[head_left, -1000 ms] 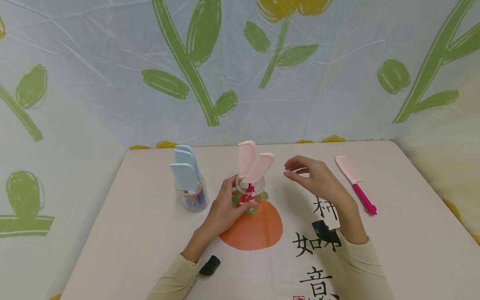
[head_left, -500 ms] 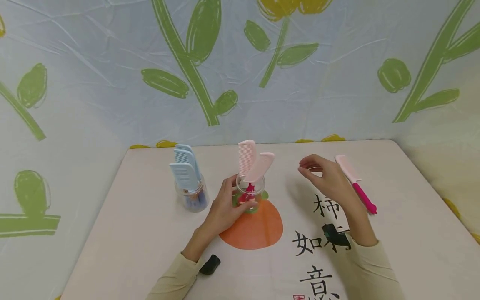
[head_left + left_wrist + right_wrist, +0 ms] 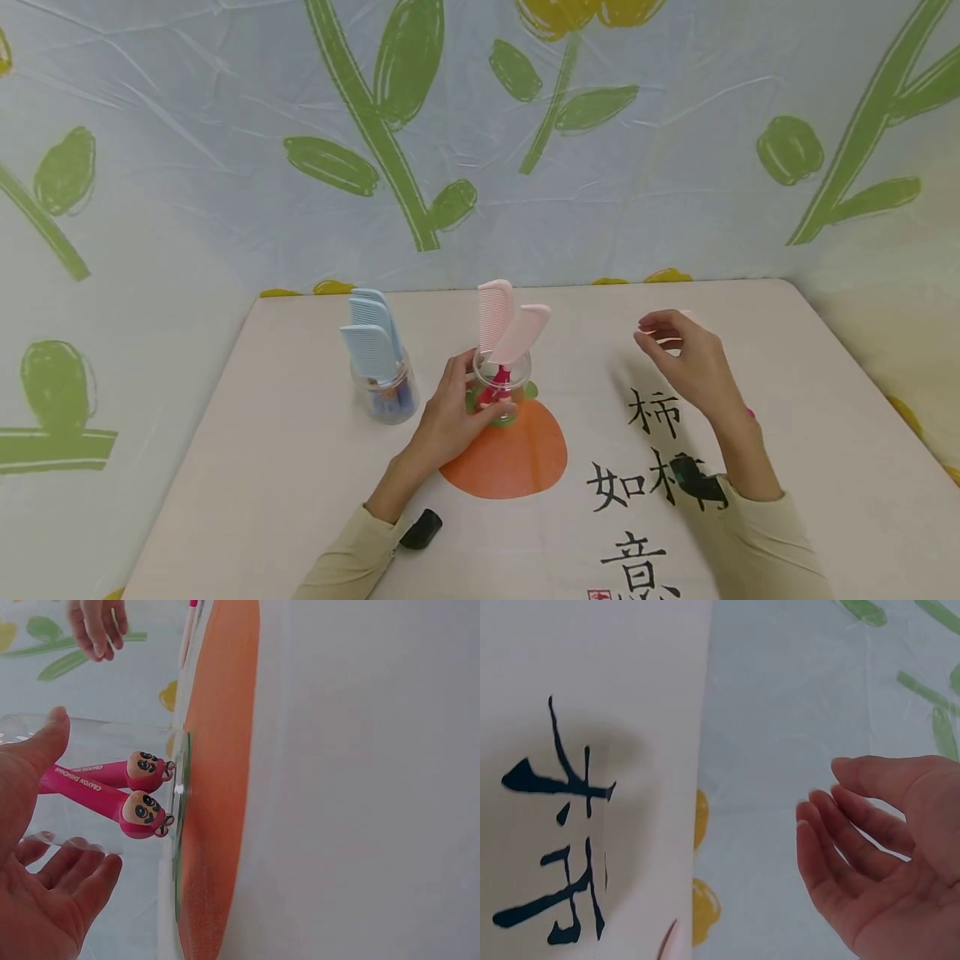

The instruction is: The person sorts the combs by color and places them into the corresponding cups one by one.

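Observation:
My left hand grips a clear jar standing on the orange print, thumb in front and fingers behind. Two pink combs lean apart in it, heads up. In the left wrist view their magenta handles, ending in cartoon faces, cross inside the jar. My right hand hovers over the table to the right, fingers loosely curved and holding nothing, as the right wrist view of that hand shows. Below it lies a third pink comb, mostly hidden by the hand and wrist.
Left of my left hand stands another clear jar with several blue combs upright in it. The pale tablecloth bears black characters and an orange fruit print. A leaf-patterned sheet hangs behind the table.
My right hand has moved right, away from the held jar, and now covers most of the lying pink comb. The left hand and both jars have stayed in place.

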Demonstrator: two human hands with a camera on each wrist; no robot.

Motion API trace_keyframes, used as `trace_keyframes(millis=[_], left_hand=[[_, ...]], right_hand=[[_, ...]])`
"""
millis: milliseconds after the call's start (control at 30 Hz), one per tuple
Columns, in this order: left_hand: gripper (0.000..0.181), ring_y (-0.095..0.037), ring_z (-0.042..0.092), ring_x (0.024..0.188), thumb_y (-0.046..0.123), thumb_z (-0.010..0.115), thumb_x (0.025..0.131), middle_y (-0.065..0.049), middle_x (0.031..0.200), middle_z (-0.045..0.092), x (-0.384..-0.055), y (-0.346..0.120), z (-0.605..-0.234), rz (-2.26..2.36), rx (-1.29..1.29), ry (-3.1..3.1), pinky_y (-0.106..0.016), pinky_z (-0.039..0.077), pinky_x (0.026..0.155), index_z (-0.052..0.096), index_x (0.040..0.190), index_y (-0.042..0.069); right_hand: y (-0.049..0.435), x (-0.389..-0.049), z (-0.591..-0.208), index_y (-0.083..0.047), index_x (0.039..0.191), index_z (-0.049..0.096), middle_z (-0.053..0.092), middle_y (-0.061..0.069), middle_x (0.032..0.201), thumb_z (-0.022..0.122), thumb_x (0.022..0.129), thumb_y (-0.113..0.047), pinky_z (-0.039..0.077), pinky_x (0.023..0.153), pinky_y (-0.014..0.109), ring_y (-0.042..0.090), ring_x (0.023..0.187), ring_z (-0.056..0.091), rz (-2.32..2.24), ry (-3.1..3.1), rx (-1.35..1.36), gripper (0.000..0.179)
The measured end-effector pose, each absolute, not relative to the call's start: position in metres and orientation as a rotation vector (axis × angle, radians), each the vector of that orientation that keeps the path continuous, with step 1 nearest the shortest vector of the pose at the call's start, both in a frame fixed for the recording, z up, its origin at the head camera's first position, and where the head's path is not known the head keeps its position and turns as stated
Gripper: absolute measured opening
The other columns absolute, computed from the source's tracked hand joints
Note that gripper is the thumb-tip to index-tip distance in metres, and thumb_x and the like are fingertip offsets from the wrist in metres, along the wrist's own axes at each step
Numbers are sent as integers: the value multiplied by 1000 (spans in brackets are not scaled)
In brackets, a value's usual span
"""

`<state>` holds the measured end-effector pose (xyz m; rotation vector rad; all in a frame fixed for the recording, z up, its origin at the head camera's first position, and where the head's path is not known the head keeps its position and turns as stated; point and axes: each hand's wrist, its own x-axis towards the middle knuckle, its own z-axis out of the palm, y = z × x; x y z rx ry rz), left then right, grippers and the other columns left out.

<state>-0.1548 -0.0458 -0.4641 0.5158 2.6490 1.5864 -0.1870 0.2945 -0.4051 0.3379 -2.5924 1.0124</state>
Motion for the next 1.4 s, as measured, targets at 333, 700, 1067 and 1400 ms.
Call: trace_keyframes(millis=[333, 700, 1067, 1400], left_hand=[[90, -29, 51, 137, 45, 81, 88, -1, 150, 41, -155, -46, -463, 1585, 509, 2642, -51, 46, 110, 28, 156, 18], [90, -30, 50, 138, 46, 80, 89, -2, 151, 41, -154, -46, -463, 1595, 520, 2632, -51, 44, 111, 27, 156, 17], [90, -28, 50, 137, 47, 79, 89, -2, 149, 41, -155, -46, -463, 1578, 499, 2638, -51, 45, 111, 28, 156, 17], [90, -28, 50, 137, 47, 79, 89, -2, 150, 41, -155, -46, -463, 1583, 491, 2626, -50, 45, 111, 27, 156, 18]], right_hand=[[311, -186, -413, 5, 117, 65, 70, 22, 110, 71, 97, -8, 37, 82, -2, 26, 97, 64, 993, -2555, 271, 24], [332, -184, -422, 8, 126, 60, 65, 28, 117, 69, 99, -11, 38, 82, 0, 41, 105, 62, 1005, -2600, 178, 34], [350, -181, -429, 7, 135, 53, 59, 31, 127, 64, 103, -24, 38, 76, 6, 48, 115, 58, 1011, -2744, 6, 46], [358, -183, -433, 12, 133, 51, 56, 35, 127, 65, 102, -17, 51, 81, 31, 51, 109, 59, 941, -2797, 1, 45]])
